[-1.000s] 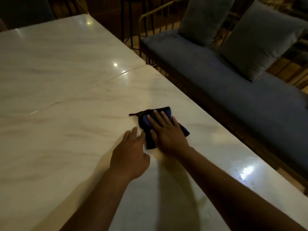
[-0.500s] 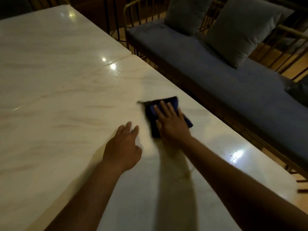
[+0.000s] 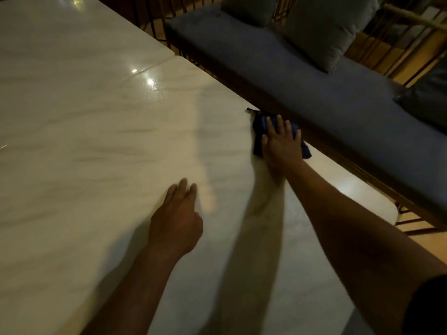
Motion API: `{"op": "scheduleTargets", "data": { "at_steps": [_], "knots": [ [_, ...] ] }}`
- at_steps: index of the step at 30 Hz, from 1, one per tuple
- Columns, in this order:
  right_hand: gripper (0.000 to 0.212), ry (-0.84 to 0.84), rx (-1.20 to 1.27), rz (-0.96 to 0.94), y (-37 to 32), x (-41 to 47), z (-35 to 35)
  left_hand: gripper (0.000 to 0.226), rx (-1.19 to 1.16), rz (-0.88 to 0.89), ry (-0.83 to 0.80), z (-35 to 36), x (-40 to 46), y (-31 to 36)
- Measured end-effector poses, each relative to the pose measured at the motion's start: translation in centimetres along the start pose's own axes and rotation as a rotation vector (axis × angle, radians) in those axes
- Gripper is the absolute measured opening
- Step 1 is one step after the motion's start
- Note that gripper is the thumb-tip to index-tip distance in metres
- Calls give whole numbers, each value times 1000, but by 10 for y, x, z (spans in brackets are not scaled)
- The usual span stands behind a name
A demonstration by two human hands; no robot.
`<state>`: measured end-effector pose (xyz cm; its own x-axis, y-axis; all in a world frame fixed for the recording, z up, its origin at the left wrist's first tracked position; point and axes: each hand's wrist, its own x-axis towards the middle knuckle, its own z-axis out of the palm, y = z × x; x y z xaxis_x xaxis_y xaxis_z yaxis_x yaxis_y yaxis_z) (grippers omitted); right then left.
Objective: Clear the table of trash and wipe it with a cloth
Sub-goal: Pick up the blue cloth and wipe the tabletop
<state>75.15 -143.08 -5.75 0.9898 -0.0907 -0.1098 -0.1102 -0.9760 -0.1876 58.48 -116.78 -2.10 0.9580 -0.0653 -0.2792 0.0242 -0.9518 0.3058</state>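
Table (image 3: 79,131): pale marble-patterned top, glossy, with light spots reflected near its far middle; a seam crosses it on a slant at the far side, and its right edge runs along the bench.
Bench (image 3: 314,76): blue-grey padded seat on a dark metal frame, just beside the table's right edge.
Cushions: one grey cushion (image 3: 321,27) leans upright at the back of the bench, a second (image 3: 246,7) lies further off and is partly cut by the top border, and a dark one (image 3: 428,97) sits at the right border.
Right arm: stretched forward and across from the lower right corner, a dark sleeve edge showing at the border.
Left arm: reaches up from the bottom, well apart from the cloth.
Right hand (image 3: 281,145): palm down, fingers straight and slightly spread, pressing flat on the cloth; nothing is gripped.
Left hand (image 3: 176,218): fingers straight and together, lying low over the bare table, holding nothing; whether it touches the surface I cannot tell.
Cloth (image 3: 260,131): dark blue, bunched under the right hand at the table's right edge, one thin corner poking out toward the far side.
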Motion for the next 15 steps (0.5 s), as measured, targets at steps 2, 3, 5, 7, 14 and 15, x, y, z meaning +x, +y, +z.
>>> {"op": "scheduleTargets", "data": {
  "at_steps": [2,3,5,7,14,15],
  "knots": [
    [58,32,10,-100,-33,-27,13,68,-2,7,-13,3,-10,0],
    [59,23,19,-185,-51,-51,22,68,-1,10,-18,4,-15,0],
    [61,-22,52,-346,-80,-112,37,68,-8,8,-19,6,-25,-1],
    [59,-54,58,-453,-84,-172,43,69,-36,10,8,10,-35,0],
    [60,56,-42,-58,77,-148,11,69,-18,75,11,23,-57,15],
    [58,50,-36,28,94,-134,4,68,-16,93,17,23,-57,15]
  ]
}}
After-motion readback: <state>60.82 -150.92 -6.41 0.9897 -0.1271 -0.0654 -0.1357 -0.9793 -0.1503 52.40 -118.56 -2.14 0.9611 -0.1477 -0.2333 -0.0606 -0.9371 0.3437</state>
